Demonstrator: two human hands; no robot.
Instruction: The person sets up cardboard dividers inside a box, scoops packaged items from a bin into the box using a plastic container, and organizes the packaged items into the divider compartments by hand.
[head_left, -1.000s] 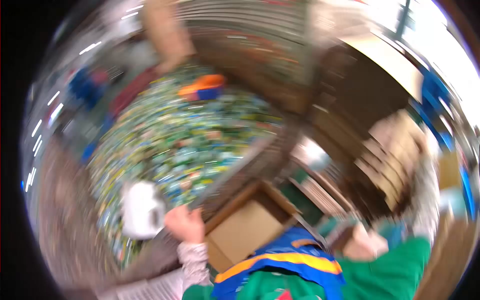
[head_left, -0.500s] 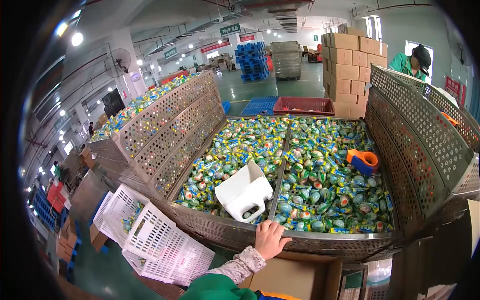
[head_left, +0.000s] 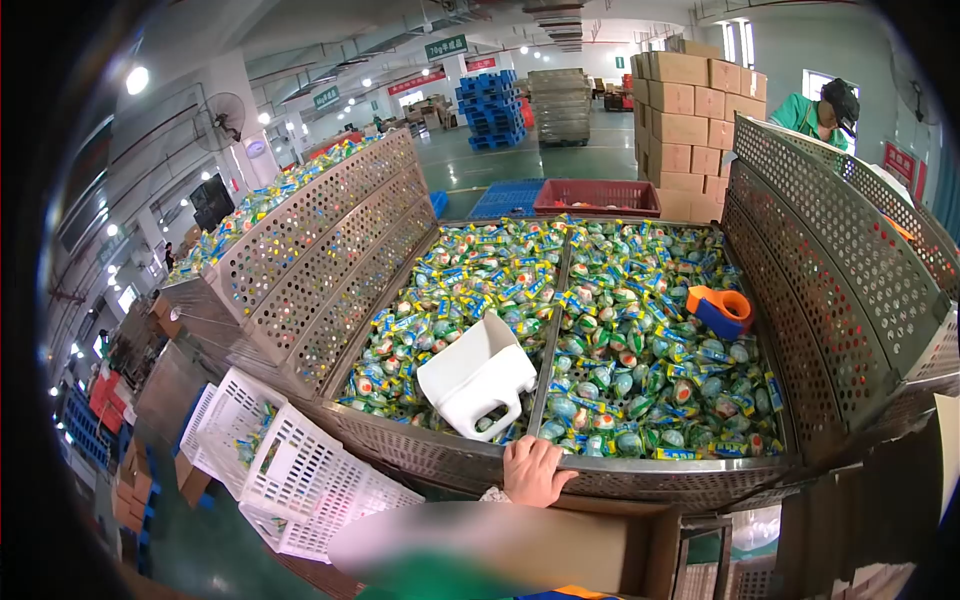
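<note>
My left hand rests on the front metal rim of a large bin, its fingers curled over the edge and thumb to the right. Inside, wrapped candies in green, blue and yellow lie on both sides of a metal divider. A white cut-open jug with a handle lies tilted on the candies just beyond my left hand, not touching it. An orange and blue tape dispenser sits on the right side. My right hand is out of view.
Perforated metal walls flank the bin. White crates lean at lower left; an open cardboard box is below the rim. Behind stand a red crate and stacked cartons. A co-worker bends at upper right. A blurred patch covers the bottom.
The view has steadied since the first blurred frame, where both hands showed. My left hand came onto the rim by the middle frame and stays there. My right hand has left view.
</note>
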